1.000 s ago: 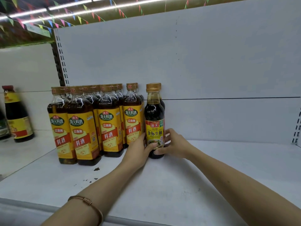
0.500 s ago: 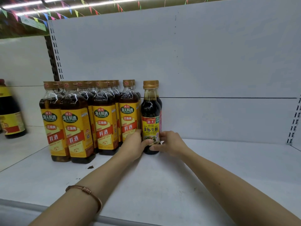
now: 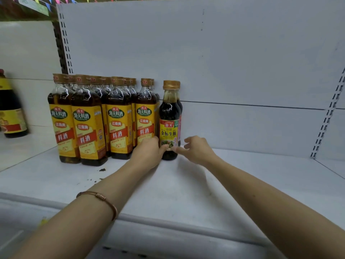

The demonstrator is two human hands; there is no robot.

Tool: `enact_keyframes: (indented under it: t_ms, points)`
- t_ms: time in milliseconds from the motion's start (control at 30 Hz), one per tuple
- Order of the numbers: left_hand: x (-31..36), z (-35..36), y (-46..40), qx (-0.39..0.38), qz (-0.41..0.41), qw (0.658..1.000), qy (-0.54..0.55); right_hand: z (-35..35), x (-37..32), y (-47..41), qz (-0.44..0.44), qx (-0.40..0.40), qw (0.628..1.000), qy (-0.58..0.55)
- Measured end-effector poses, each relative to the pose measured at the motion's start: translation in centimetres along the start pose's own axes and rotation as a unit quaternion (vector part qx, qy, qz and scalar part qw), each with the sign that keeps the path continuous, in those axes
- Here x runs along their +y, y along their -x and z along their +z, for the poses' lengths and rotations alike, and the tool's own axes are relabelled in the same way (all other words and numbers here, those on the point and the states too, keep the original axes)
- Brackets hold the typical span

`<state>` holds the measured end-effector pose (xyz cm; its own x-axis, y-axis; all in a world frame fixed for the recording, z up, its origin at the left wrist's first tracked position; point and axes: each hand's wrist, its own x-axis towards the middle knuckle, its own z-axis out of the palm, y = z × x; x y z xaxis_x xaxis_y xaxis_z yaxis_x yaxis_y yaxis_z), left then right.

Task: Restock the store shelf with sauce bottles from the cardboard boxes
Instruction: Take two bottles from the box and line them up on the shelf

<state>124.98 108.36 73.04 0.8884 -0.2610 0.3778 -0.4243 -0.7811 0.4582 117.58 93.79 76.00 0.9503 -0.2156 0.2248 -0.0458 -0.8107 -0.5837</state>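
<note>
A dark soy sauce bottle [image 3: 169, 116] with a gold cap and a red-and-yellow label stands upright on the white shelf [image 3: 242, 184], just right of the cooking wine bottles. A second, identical bottle [image 3: 179, 103] stands right behind it. My left hand [image 3: 149, 153] holds the front bottle low down, thumb on the label and fingers tucked out of sight on its left side. My right hand [image 3: 197, 149] sits to the bottle's right with the fingers spread off it; only the thumb tip reaches the base.
Several yellow-labelled cooking wine bottles [image 3: 87, 128] fill the shelf's left part in rows. A large dark bottle [image 3: 11, 113] stands in the neighbouring bay at far left. Dark crumbs [image 3: 102, 170] lie on the shelf. A slotted upright [image 3: 328, 116] marks the right end.
My right hand has let go of the soy sauce bottle and spread its fingers away. The bottle has been set back, close to the one behind it. The view moved closer.
</note>
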Motion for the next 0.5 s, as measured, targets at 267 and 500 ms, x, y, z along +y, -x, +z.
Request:
enact_keyframes:
  t_ms: [267, 500]
  points:
    - [1.8, -6.4, 9.0, 0.020, 0.133, 0.989, 0.065, -2.1, -1.0, 7.6, -0.140, -0.013, 0.990, 0.002]
    - [-0.7, -9.4, 21.8, 0.076, 0.107, 0.983, 0.131, -1.6, -3.2, 15.9, -0.225, -0.052, 0.973, -0.025]
